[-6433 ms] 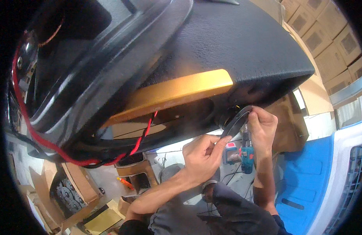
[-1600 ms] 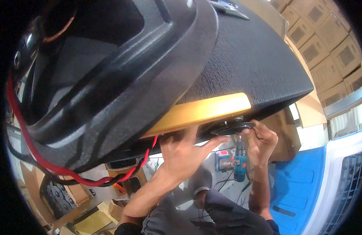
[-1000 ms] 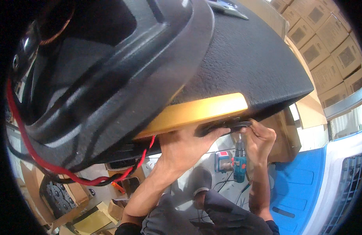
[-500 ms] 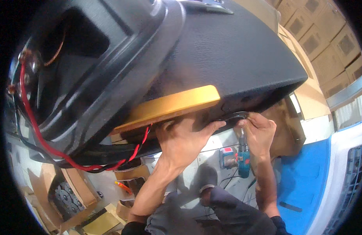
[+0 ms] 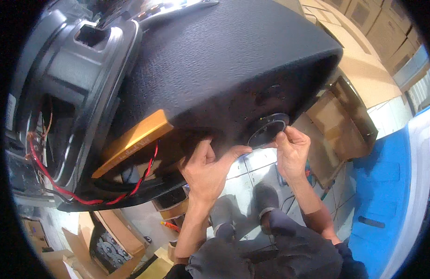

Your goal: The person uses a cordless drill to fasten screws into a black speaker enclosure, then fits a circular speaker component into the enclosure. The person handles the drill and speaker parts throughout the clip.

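A black textured speaker cabinet point(image 5: 215, 56) is tilted in front of me. A round black ring point(image 5: 267, 129) lies at its shaded face. My right hand point(image 5: 293, 151) pinches the ring's near edge between thumb and fingers. My left hand point(image 5: 208, 167) rests against the same face, thumb stretched toward the ring and fingers apart, holding nothing that I can see. Left of it, a gold-coloured bar point(image 5: 133, 142) sticks out across an opening. Twisted red and black wires point(image 5: 143, 179) run from that opening to a large speaker driver point(image 5: 75, 83) at the far left.
Cardboard boxes lie below left, one holding round metallic parts point(image 5: 110, 249). An opened carton point(image 5: 336, 125) stands beyond my right hand, near a blue plastic surface point(image 5: 382, 186). A teal power tool point(image 5: 309, 173) shows partly behind my right wrist. Stacked cartons point(image 5: 387, 28) fill the far right.
My view has shifted, and the ring now shows its full round shape against the cabinet face. My right hand has moved to its near edge. The power tool is now mostly hidden.
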Available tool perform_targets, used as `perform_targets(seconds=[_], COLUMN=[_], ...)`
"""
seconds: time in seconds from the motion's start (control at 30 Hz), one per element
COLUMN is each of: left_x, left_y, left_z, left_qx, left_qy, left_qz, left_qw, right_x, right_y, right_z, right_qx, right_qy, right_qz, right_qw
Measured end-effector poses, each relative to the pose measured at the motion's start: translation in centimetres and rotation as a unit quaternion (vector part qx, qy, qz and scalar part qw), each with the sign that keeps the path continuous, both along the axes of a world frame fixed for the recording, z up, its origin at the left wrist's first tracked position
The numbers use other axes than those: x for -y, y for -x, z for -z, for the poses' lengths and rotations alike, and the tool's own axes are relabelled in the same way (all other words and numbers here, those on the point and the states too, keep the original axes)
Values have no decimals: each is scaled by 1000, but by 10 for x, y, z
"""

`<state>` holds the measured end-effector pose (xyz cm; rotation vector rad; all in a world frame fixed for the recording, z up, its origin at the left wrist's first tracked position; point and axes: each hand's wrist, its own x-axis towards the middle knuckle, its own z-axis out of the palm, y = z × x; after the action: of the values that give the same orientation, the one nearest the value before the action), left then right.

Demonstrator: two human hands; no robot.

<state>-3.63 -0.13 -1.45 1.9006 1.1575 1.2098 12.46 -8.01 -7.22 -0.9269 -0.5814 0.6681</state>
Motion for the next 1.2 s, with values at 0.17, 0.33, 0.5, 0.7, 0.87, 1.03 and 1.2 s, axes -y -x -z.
perform_targets(seconds=[0.17,0.33,0.5,0.7,0.87,1.03,1.2], left_x=[1,2,2,5,4,2,0], left_y=[0,2,-1,-8,-10,-11,-11], left_z=[-1,-2,-1,0,4,3,1], left_qx=[-42,-84,-116,-106,-95,-84,-111], left_qy=[-24,-53,-117,-113,-103,-101,-113], left_qz=[6,-1,-25,-73,-81,-89,-98], left_qw=[999,995,986,985,987,987,983], right_x=[-4,-4,-3,0,6,-2,-9], right_y=[19,44,56,33,9,-2,-10], right_z=[11,7,0,-18,-26,-30,-33], right_qx=[-130,-245,-252,-99,168,433,458], right_qy=[-25,-28,-5,135,278,245,250], right_qz=[-5,-20,-5,-41,-26,66,119], right_qw=[991,969,968,985,946,865,845])
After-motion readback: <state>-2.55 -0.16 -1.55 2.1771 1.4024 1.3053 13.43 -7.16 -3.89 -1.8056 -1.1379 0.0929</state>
